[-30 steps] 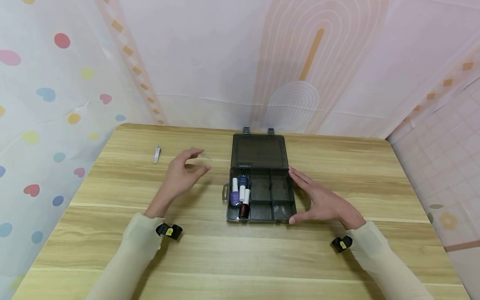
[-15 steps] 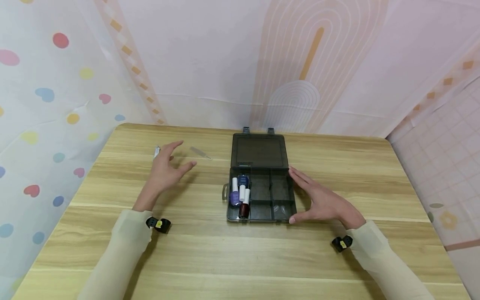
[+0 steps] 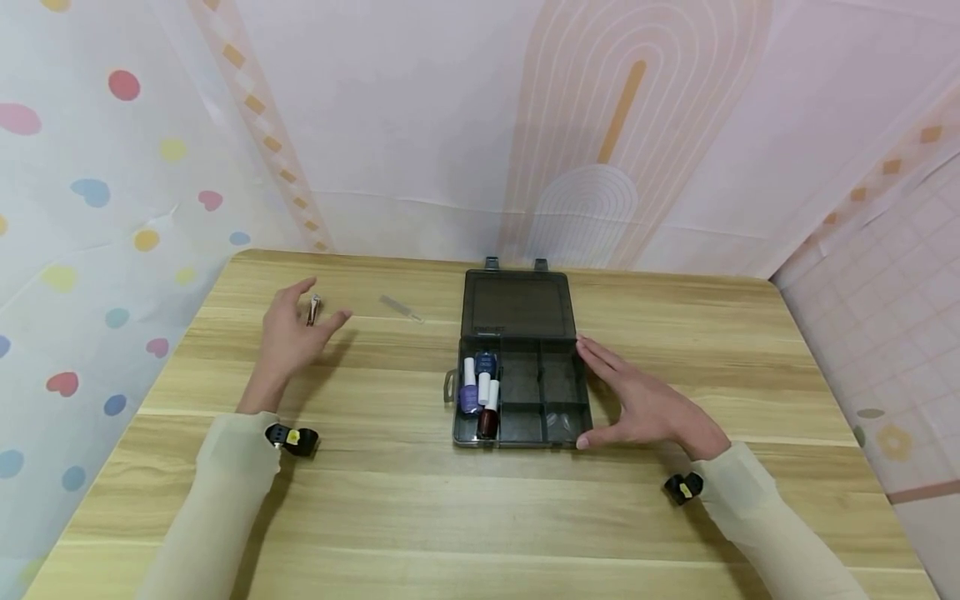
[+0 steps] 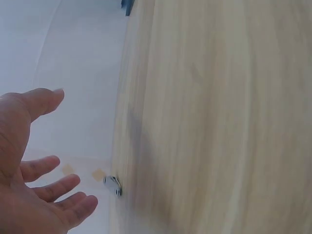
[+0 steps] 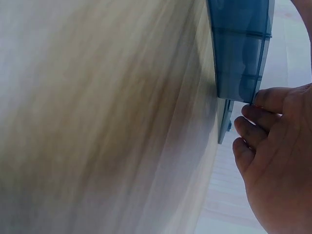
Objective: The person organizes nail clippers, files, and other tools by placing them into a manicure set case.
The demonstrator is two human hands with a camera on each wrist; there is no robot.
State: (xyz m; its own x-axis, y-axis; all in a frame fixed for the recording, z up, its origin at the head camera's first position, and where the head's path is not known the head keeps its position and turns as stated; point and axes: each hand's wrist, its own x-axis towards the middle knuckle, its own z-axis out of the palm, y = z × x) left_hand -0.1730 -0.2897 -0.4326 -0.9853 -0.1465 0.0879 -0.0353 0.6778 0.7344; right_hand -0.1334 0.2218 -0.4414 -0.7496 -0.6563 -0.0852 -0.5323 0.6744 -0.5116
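Note:
In the head view, my left hand point(image 3: 291, 329) is spread around a small metal nail clipper point(image 3: 313, 310), thumb and fingers apart; it holds nothing. In the left wrist view, the nail clipper point(image 4: 113, 185) shows beyond the fingertips, apart from them. My right hand point(image 3: 637, 408) holds the right end of a dark see-through compartment box point(image 3: 521, 422), thumb at the front corner and fingers at the back. Its lid point(image 3: 517, 304) lies open toward the wall. Inside its left compartment are a purple nail polish bottle point(image 3: 469, 398), a blue one point(image 3: 486, 362) and a dark red one point(image 3: 487, 423).
A thin, pale nail file point(image 3: 401, 308) lies on the wooden table point(image 3: 450, 517) between my left hand and the box. Small clear pieces point(image 3: 558, 422) sit in the front right compartment. A patterned cloth wall point(image 3: 420, 150) borders the back of the table.
My left hand has moved left, away from the nail file and over to the nail clipper. My right hand and the box have stayed in place.

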